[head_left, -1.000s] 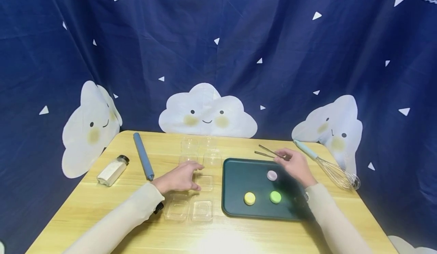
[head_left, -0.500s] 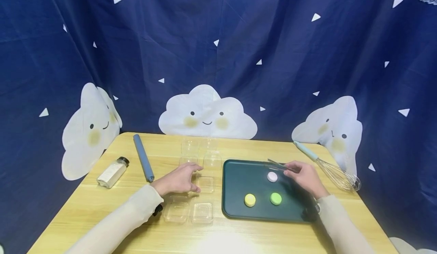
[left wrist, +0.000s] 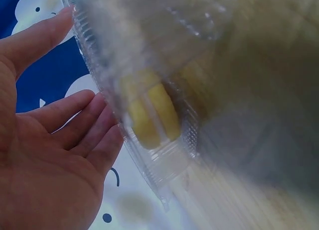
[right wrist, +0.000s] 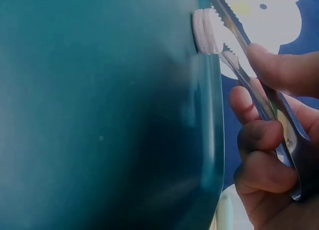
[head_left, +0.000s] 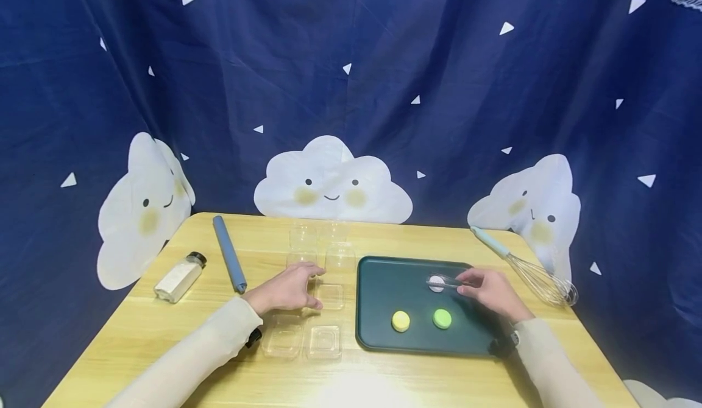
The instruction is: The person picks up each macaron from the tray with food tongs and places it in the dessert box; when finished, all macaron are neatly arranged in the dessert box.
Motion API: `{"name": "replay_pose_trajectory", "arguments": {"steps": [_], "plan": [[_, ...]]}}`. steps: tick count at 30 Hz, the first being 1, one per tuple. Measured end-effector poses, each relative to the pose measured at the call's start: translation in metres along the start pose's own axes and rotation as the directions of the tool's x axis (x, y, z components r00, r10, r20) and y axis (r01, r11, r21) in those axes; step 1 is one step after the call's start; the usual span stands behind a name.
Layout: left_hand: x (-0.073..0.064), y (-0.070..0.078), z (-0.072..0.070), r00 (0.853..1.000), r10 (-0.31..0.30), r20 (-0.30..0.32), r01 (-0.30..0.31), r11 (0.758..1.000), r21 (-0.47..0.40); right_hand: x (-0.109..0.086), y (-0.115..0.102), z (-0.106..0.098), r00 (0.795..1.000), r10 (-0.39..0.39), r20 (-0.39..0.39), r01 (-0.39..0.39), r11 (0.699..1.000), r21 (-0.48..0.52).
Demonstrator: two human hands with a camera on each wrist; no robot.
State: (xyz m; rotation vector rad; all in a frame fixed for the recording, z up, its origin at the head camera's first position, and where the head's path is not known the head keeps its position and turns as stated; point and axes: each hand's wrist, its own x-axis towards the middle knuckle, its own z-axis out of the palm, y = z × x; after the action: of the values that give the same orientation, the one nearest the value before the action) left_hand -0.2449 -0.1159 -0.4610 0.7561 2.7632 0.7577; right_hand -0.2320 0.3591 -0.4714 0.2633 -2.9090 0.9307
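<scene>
My right hand [head_left: 496, 292] holds metal tongs [right wrist: 264, 98], thumb on one arm and fingers curled round the other. Their serrated tips stand apart at the edge of a pale pink macaron [head_left: 436, 283] on the dark green tray [head_left: 384, 298]. A yellow macaron [head_left: 401, 321] and a green macaron [head_left: 442, 318] lie nearer the front of that tray. My left hand [head_left: 287, 287], fingers loosely extended, has its fingertips right at the rim of a clear plastic box [head_left: 331, 297]. Through clear plastic in the left wrist view shows a yellow macaron [left wrist: 152, 110].
More clear boxes [head_left: 323, 341] stand in front of and behind my left hand. A shaker jar [head_left: 180, 277] with a black lid and a blue rod [head_left: 229, 253] lie at the left. A whisk [head_left: 526, 268] lies beyond the tray's right side. A patterned curtain [head_left: 351, 91] hangs behind the table.
My right hand has come down and nearer over the tray, bringing the tongs' tips from beyond its far rim to the pink macaron. The left hand has stayed in place.
</scene>
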Motion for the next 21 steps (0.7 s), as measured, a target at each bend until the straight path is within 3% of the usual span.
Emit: {"name": "replay_pose_trajectory", "arguments": {"steps": [12, 21], "plan": [[-0.0032, -0.0003, -0.0008, 1.000, 0.003, -0.008, -0.003, 1.000, -0.022, 0.0007, 0.0053, -0.0005, 0.998, -0.014, 0.053, 0.015, 1.000, -0.015], [-0.0026, 0.0036, -0.0023, 1.000, -0.006, -0.014, 0.005, 1.000, -0.024, 0.0004, 0.0047, -0.0015, 0.996, -0.018, 0.092, 0.015, 0.999, 0.028]]}}
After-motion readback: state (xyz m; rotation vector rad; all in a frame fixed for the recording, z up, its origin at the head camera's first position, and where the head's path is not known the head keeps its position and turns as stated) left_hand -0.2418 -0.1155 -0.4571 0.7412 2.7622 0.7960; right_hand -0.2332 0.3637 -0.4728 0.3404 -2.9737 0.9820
